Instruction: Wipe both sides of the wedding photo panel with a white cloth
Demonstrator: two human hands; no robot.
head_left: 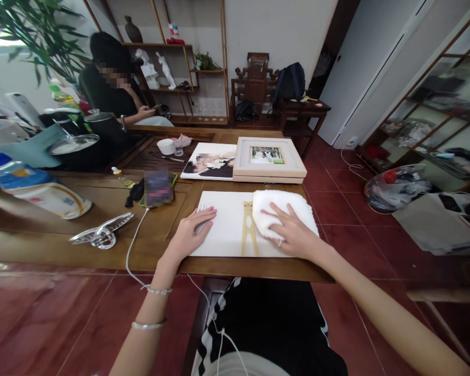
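Observation:
A white flat panel (225,230) lies on the wooden table in front of me, with small print near its upper left edge. Down its middle runs a pale yellow, X-shaped piece (249,230) with small holes near the top. My left hand (194,230) rests on the panel's left edge, fingers stretched out, holding nothing. On the panel's right part lies a folded white fluffy cloth (264,201). My right hand (293,230) lies flat on top of this cloth with its fingers spread, pressing on it. The cloth hides the panel's upper right part.
Behind the panel are a framed picture (273,172) and a photo print (203,146). To the left lie a phone (159,188) with a white cable, a silver hair claw (102,232) and a blue-and-white bottle (39,188). A seated person (109,78) is at the back left.

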